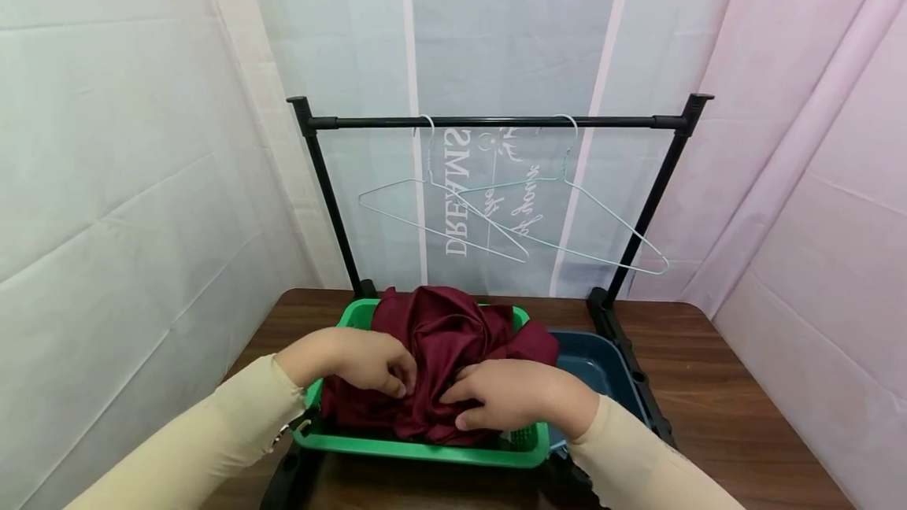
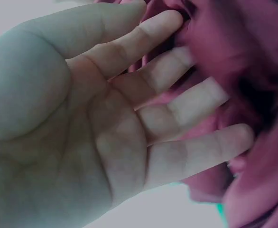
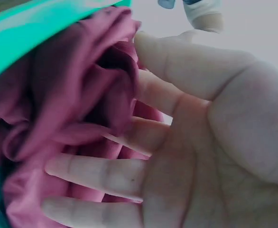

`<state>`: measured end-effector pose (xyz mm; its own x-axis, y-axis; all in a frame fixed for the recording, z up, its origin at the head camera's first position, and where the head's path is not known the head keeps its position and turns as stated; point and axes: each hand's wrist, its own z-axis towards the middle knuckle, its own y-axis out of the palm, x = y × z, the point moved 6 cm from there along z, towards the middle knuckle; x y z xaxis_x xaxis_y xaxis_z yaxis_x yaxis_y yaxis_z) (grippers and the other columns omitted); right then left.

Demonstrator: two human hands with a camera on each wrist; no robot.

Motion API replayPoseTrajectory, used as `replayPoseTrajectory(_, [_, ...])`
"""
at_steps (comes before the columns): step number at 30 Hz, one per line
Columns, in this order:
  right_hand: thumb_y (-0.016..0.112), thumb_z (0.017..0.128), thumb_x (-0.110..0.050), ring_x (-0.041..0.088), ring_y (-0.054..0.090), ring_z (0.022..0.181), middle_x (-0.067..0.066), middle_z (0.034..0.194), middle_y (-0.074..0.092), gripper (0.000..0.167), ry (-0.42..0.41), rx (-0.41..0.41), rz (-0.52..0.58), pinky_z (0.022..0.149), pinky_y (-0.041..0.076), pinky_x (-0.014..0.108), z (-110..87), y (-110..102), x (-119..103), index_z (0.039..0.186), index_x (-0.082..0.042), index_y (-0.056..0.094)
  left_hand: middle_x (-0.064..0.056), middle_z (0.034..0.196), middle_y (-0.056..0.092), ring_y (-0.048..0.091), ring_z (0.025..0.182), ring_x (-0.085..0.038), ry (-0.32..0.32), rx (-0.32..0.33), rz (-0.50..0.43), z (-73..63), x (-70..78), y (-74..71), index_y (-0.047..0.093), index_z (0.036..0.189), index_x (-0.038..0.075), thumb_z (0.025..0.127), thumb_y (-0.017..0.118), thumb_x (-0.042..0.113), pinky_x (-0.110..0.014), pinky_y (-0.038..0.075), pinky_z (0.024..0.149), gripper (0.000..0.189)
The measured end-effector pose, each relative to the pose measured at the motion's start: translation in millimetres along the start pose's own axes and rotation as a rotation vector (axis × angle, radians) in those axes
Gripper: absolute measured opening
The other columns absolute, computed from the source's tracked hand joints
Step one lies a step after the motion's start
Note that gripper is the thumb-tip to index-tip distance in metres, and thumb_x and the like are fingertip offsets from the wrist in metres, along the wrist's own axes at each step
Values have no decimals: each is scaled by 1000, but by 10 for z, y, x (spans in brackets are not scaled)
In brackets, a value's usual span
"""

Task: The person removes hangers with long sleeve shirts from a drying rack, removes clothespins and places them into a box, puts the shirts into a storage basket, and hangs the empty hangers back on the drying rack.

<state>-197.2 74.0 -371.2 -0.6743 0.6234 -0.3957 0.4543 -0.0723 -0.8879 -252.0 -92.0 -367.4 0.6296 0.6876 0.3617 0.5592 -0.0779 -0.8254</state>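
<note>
A crumpled, silky dark-red cloth [image 1: 453, 329] fills a green plastic basket [image 1: 425, 449] and spills over its right side. On its left part lies my left hand [image 1: 364, 360], palm down; the left wrist view shows relaxed, fairly straight fingers [image 2: 196, 149] reaching to the folds. My right hand [image 1: 517, 393] touches the cloth's front right part. In the right wrist view its thumb meets the edge of a fold, and some extended fingers [image 3: 101, 175] lie against the fabric while others are partly hidden behind it.
A blue tray [image 1: 595, 360] stands right of the basket, partly under the cloth. Behind, a black garment rack [image 1: 496, 122] bears two thin wire hangers, a left hanger [image 1: 431, 140] and a right hanger [image 1: 616, 216], which overlap. The rack's feet rest on a brown wooden table [image 1: 744, 415]. Pale curtains surround it.
</note>
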Motion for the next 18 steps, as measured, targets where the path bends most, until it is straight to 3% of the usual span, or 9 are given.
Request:
replayPoseTrajectory(3, [62, 104, -34, 0, 60, 112, -18, 122, 67, 25, 1, 139, 36, 96, 53, 30, -155, -193, 5, 127, -29, 72, 12, 87, 67, 61, 78, -1, 58, 113, -7, -88, -12, -222, 72, 104, 21, 101, 64, 14, -26, 52, 73, 11])
replayPoseTrajectory(5, [62, 104, -32, 0, 62, 97, -18, 109, 69, 19, 63, 255, 68, 85, 54, 30, -253, -325, 61, 118, -28, 74, 8, 88, 68, 62, 74, -3, 71, 224, 27, -136, -46, -393, 71, 109, 18, 101, 62, 12, -27, 53, 70, 13])
replayPoseTrajectory(8, [65, 102, -32, 3, 60, 83, -15, 98, 68, 13, 252, 432, 118, 75, 52, 32, -370, -476, 228, 111, -26, 73, 3, 100, 71, 66, 85, -9, 46, 384, 97, -174, -107, -631, 68, 119, 12, 101, 63, 13, -33, 56, 77, 18])
replayPoseTrajectory(10, [66, 101, -34, 7, 61, 81, -9, 98, 69, 20, 386, 499, 152, 74, 52, 35, -409, -499, 355, 116, -22, 70, -2, 114, 70, 67, 99, -16, 10, 447, 122, -165, -167, -733, 64, 130, 11, 101, 65, 17, -39, 56, 85, 29])
replayPoseTrajectory(13, [68, 100, -39, 15, 67, 93, 4, 113, 71, 45, 514, 496, 183, 81, 55, 42, -384, -421, 511, 137, -15, 60, -10, 135, 62, 61, 120, -26, -28, 457, 120, -85, -270, -758, 53, 147, 16, 100, 69, 27, -47, 52, 98, 51])
replayPoseTrajectory(18, [75, 94, -40, 30, 61, 124, 15, 140, 61, 78, 542, 421, 217, 98, 52, 51, -248, -255, 626, 158, -14, 39, -15, 154, 43, 46, 139, -34, -55, 344, 71, 153, -439, -571, 39, 158, 26, 95, 74, 37, -54, 43, 110, 73])
